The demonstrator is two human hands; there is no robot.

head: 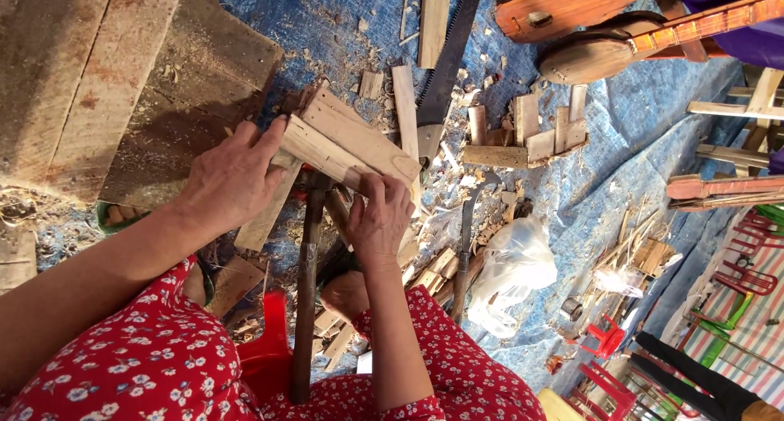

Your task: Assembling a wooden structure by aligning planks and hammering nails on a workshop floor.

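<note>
Wood is what both hands are busy with: a pale, rough-sawn wooden piece, seemingly two or three flat slats held together as a bundle, raised just above the blue tarp and the litter of offcuts. The left hand wraps its upper end, fingers curled over the top face and thumb beneath, while the right hand pinches the lower end from below, fingertips closed on the edge. It looks light and stiff, dry enough to splinter, so I'd judge the flat faces near each end the safest places to grip, away from the raw sawn corners. A long-handled tool stands between the knees, a saw lies just beyond the piece, and a curved knife rests beside it.
</note>
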